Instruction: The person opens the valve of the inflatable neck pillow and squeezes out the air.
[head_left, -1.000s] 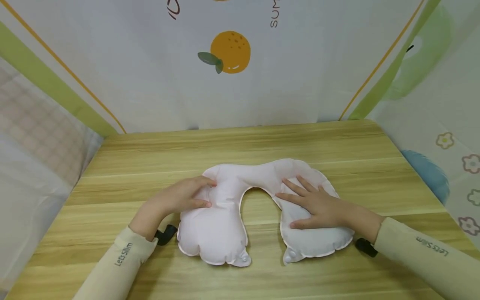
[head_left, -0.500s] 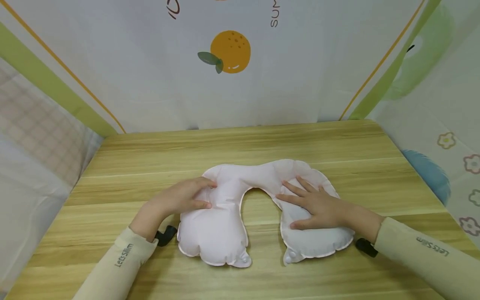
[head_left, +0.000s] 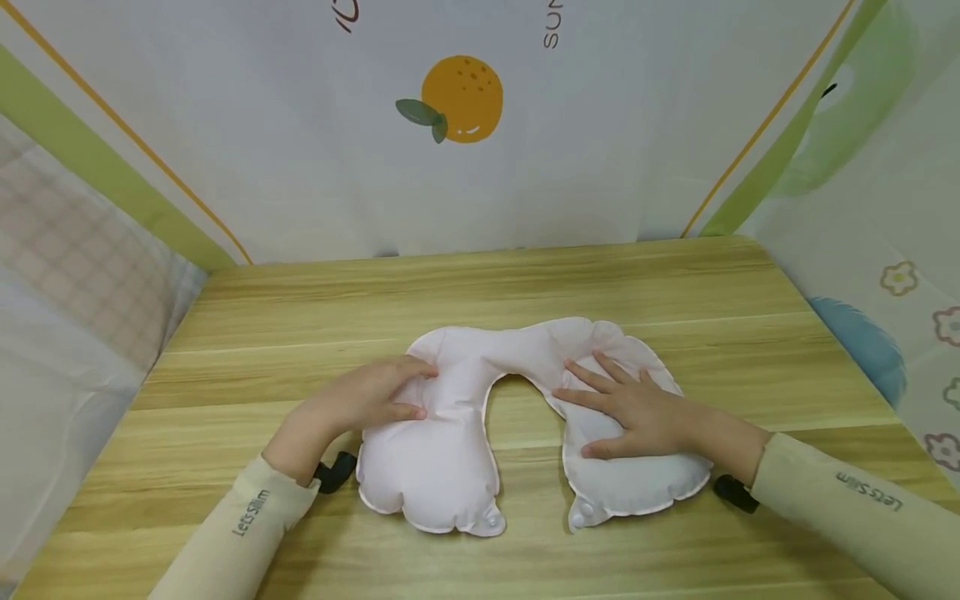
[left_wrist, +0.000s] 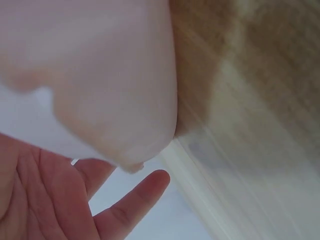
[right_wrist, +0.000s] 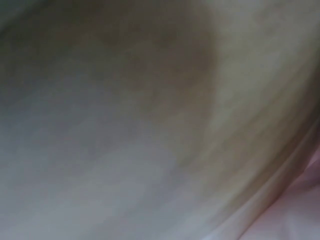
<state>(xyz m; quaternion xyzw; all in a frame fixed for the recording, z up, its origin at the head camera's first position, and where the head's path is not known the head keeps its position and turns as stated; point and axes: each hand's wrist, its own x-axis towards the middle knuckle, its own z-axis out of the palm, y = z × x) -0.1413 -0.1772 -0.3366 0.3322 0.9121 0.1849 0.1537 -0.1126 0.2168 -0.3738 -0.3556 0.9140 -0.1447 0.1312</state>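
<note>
A pale pink, U-shaped inflatable neck pillow (head_left: 442,467) lies puffed up on the wooden table, its two ends pointing toward me. A small snap button shows at the tip of each end. My left hand (head_left: 367,392) rests over the pillow's left outer edge, thumb and fingers on top. In the left wrist view, fingers (left_wrist: 132,205) of that hand extend loosely beside the pillow's bulging side (left_wrist: 115,75). My right hand (head_left: 630,408) lies flat on the right arm of the pillow, fingers spread. The right wrist view is blurred, with a bit of pink fabric (right_wrist: 285,225) at the lower right corner.
The wood-grain table (head_left: 247,325) reaches back to a white curtain (head_left: 300,167) printed with an orange. More printed fabric hangs at both sides. Black wrist-camera mounts (head_left: 336,472) stick out beneath both wrists, close to the pillow's outer edges.
Both hands and the pillow stay in place. Only the head view has shifted very slightly.
</note>
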